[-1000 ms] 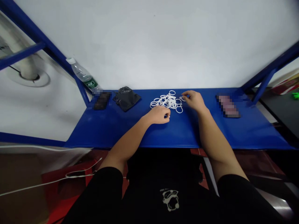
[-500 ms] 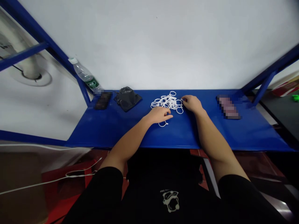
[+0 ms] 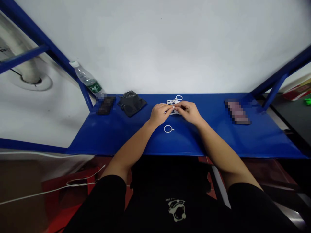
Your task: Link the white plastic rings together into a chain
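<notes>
Fingertips of my left hand (image 3: 159, 114) and my right hand (image 3: 190, 111) meet in a pinch over a pile of thin white rings (image 3: 178, 98). Between them shows a small white piece (image 3: 173, 107), which looks like the tab of one ring; the rest of it is hidden by my fingers. Both hands are closed. Much of the pile lies behind and under my hands. Closer to the table's front edge, a single white ring (image 3: 167, 129) with a small tab lies apart on the blue surface.
A crumpled black plastic bag (image 3: 132, 103) and a dark blurred phone-like object (image 3: 106, 105) lie to the left. Behind them a clear water bottle (image 3: 87, 79) leans at the frame. On the right lies a pinkish blurred phone-like object (image 3: 236, 111). The blue table (image 3: 116, 139) backs onto a white wall.
My right hand has moved left from the pile's right edge, and my left hand slightly up and left. They now meet, pinching a white ring. The lone ring in front is uncovered.
</notes>
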The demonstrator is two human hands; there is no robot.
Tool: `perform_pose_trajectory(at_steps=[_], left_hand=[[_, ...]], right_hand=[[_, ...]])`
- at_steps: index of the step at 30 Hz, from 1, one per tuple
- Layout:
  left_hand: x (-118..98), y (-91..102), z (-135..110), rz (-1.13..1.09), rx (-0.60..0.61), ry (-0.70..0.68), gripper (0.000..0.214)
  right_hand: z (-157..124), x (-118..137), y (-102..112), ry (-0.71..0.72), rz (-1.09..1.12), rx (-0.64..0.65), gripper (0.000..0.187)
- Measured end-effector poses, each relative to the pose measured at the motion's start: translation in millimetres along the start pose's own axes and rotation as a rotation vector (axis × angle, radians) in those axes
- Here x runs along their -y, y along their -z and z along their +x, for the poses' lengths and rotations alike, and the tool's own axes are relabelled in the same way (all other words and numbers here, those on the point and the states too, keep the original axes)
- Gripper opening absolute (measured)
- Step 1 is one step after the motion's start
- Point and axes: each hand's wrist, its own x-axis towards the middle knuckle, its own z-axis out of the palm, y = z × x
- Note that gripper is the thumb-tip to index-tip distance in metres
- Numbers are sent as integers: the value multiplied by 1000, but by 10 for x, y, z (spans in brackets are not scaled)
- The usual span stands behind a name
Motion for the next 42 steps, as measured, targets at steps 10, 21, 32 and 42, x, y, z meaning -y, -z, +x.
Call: perform_pose_trajectory(at_steps=[10, 21, 32, 42], left_hand=[[-46, 73, 42, 22, 33, -123, 27], [73, 135, 37, -52, 18, 96, 43], [-16, 80, 26, -59, 478, 219, 24], [-211, 80, 0, -244, 740, 237, 24]], right_hand=[[12, 26, 47, 35, -29, 109, 20], [-17, 12, -73, -39, -124, 491, 19], [44, -68, 336, -130, -193, 335, 17], [48, -823, 748, -496, -542, 391, 30]])
